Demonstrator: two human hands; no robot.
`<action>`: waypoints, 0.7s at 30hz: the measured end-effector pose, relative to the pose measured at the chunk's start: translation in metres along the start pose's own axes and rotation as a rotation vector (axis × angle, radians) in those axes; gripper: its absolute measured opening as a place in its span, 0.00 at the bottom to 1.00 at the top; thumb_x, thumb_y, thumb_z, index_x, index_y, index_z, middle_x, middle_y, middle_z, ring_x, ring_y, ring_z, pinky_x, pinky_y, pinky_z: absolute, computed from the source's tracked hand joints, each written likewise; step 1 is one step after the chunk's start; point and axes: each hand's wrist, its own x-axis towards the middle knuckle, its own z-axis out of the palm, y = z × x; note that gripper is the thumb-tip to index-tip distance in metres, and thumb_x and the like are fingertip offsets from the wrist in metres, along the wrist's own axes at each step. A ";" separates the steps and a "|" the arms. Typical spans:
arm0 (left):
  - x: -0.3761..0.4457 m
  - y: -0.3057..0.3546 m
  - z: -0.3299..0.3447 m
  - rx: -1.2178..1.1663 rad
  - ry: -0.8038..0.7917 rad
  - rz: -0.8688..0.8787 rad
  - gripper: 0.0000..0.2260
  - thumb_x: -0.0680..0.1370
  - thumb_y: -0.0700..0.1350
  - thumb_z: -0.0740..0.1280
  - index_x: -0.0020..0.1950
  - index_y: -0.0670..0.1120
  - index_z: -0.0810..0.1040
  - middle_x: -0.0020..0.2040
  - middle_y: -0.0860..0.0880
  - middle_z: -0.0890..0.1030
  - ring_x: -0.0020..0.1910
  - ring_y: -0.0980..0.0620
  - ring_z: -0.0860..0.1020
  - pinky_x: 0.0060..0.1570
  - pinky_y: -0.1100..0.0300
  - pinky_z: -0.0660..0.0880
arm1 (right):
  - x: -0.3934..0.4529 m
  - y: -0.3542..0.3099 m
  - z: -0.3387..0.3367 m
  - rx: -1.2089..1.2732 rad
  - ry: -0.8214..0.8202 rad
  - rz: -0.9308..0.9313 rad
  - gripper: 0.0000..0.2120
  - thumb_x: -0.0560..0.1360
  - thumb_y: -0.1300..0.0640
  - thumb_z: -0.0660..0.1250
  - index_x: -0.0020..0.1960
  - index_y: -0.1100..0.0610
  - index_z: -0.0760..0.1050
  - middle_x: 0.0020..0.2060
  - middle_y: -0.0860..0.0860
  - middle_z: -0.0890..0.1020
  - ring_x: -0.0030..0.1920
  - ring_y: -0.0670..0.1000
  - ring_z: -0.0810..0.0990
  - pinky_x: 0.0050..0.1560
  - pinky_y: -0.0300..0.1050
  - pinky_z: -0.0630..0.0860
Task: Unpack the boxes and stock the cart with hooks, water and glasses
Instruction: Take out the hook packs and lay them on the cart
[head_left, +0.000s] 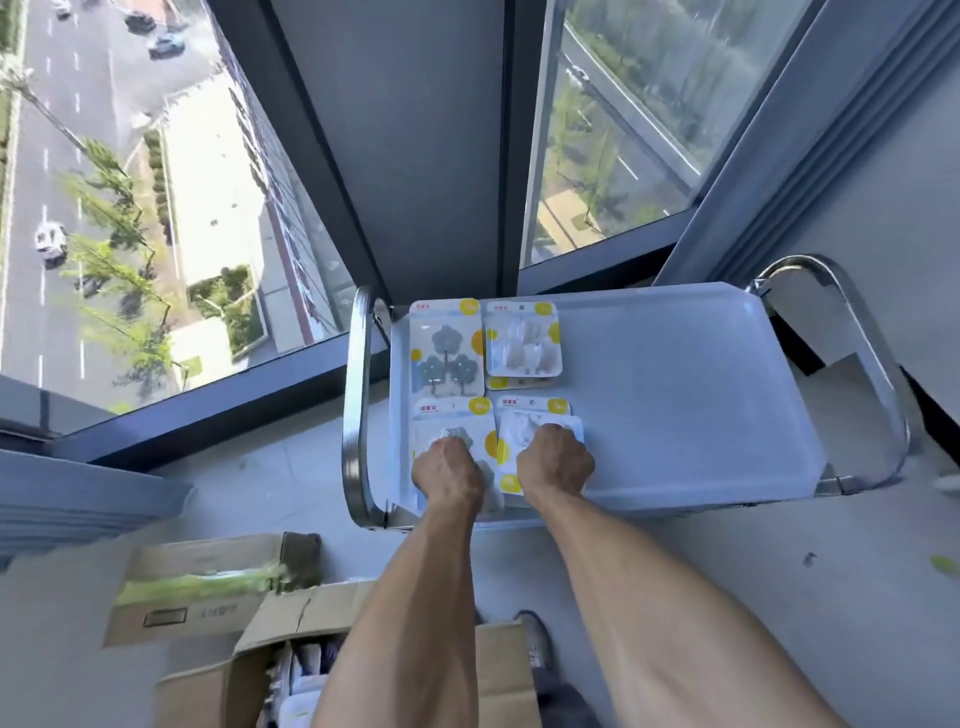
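Four hook packs lie flat at the left end of the cart's top tray (675, 374), long axes running away from the person, header cards at the far end. The left hand (449, 470) presses the near-left pack (454, 415); the right hand (556, 460) presses the near-right pack (535, 415), fingers curled down onto each. An open cardboard box (249, 670) on the floor holds more packs.

I see the cart's white top tray (675, 384) carrying four hook packs at its left end, two by two — the flower-hook pack (447, 348) beside a clear-hook pack (523, 340) at the far edge, two more packs (452, 415) (535, 415) nearer. On the floor (701, 561) — an open cardboard box (249, 660) and a second box (208, 587).
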 end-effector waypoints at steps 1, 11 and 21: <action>0.005 0.002 0.002 0.016 -0.010 -0.006 0.08 0.75 0.43 0.67 0.52 0.47 0.81 0.53 0.47 0.82 0.53 0.46 0.81 0.39 0.60 0.67 | 0.006 0.000 0.004 -0.009 -0.005 -0.006 0.10 0.75 0.59 0.65 0.55 0.54 0.78 0.53 0.51 0.82 0.55 0.54 0.81 0.48 0.44 0.76; 0.033 0.010 0.010 0.150 0.000 -0.035 0.09 0.74 0.38 0.66 0.52 0.48 0.79 0.50 0.49 0.83 0.49 0.47 0.82 0.36 0.60 0.67 | 0.029 -0.004 0.016 -0.068 -0.064 -0.007 0.09 0.74 0.60 0.67 0.54 0.55 0.78 0.52 0.52 0.82 0.53 0.54 0.82 0.45 0.44 0.74; 0.010 -0.010 0.004 0.063 0.158 0.028 0.06 0.80 0.43 0.62 0.56 0.44 0.73 0.52 0.44 0.79 0.47 0.42 0.80 0.38 0.55 0.66 | 0.003 -0.008 0.010 -0.034 -0.054 0.044 0.16 0.75 0.57 0.66 0.62 0.59 0.72 0.59 0.57 0.76 0.59 0.58 0.77 0.55 0.52 0.74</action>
